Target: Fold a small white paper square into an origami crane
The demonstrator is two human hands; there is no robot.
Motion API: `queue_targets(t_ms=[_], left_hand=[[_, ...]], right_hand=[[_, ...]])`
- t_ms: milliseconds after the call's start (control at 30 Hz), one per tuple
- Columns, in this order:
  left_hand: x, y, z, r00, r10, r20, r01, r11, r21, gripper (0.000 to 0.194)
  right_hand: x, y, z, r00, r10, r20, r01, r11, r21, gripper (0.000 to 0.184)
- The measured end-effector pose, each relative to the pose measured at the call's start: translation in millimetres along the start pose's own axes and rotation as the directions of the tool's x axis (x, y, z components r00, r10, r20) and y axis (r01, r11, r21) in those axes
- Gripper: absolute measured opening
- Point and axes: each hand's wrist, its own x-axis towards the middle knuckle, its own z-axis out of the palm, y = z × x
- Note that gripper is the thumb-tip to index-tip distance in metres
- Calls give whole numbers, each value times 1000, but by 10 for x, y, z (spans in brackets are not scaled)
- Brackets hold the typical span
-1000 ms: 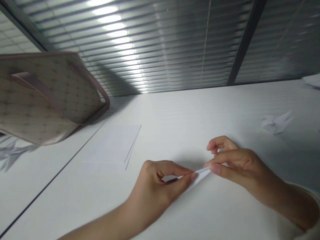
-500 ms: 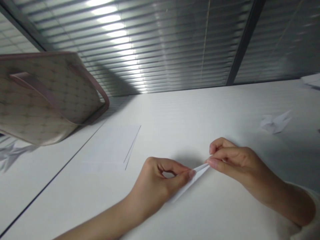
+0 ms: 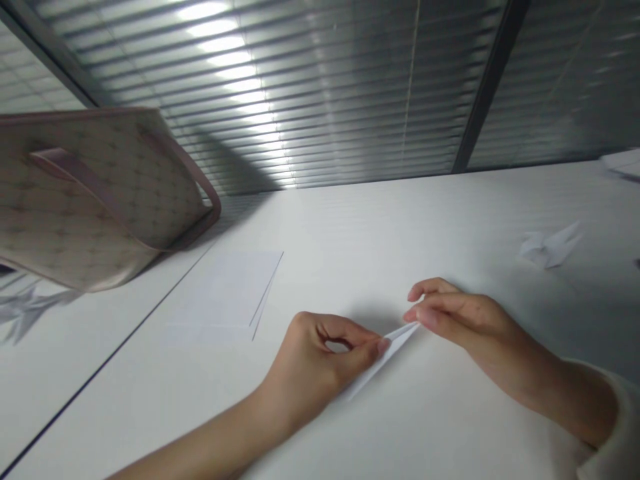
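A folded piece of white paper (image 3: pixel 387 360), narrow and pointed, is held just over the table between my two hands. My left hand (image 3: pixel 320 373) pinches its middle between thumb and fingers, and the palm side covers part of the lower end. At the upper right tip, the thumb and forefinger of my right hand (image 3: pixel 465 320) close on the paper's point. Another finger of that hand is lifted away from it. Past my right hand lies a small folded white paper figure (image 3: pixel 549 250) with pointed flaps.
Flat white paper sheets (image 3: pixel 225 287) lie left of my hands, beside a dark seam (image 3: pixel 125 339) in the white table (image 3: pixel 340 227). A patterned handbag (image 3: pixel 100 200) stands at the left, with folded paper pieces (image 3: pixel 30 303) below it. Blinds (image 3: pixel 340 87) rise behind.
My right hand has shifted slightly left along the paper's tip, its fingers a little straighter. My left hand and the folded paper have hardly moved.
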Motion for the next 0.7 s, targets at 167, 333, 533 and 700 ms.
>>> queue_targets(t_ms=[167, 333, 533, 700], left_hand=[[1, -40, 27, 995, 102, -3, -102, 995, -12, 20], [42, -76, 41, 991, 26, 133, 0, 982, -187, 17], [62, -43, 41, 988, -62, 139, 89, 978, -191, 18], [69, -35, 46, 987, -93, 131, 114, 979, -167, 22]], right_hand=[[-2, 15, 32, 999, -33, 3, 33, 993, -114, 11], [-4, 21, 35, 993, -114, -13, 110, 977, -185, 9], [-3, -13, 51, 998, -62, 21, 65, 970, -232, 6], [-6, -53, 60, 998, -19, 53, 31, 971, -239, 14]])
